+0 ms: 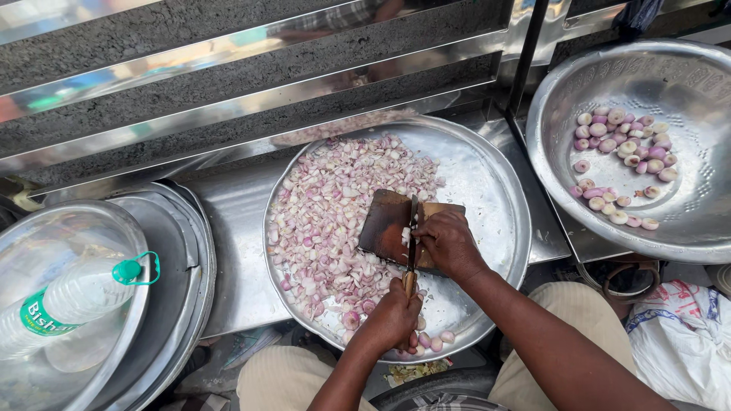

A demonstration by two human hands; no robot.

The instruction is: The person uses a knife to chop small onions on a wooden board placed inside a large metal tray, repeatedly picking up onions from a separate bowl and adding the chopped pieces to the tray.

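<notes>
Left hand: fingers wrapped tight round the wooden handle of the knife.
Knife axis: blade runs straight away from the left hand, edge down over the cutting board.
Right hand: fingers curled down, pressing a small onion piece to the board beside the blade; the piece itself is largely hidden.
Nearer hand: the right hand lies against the cutting point; the left sits at the handle end, nearer the body.
Board: small, dark, resting inside the round steel tray.
Chopped onion: heaped left of and beyond the blade.
Peeled whole onions: few, at the tray's near rim by the left hand.
Far right: large steel basin holding more peeled onions.
Far left: plastic bottle.
</notes>
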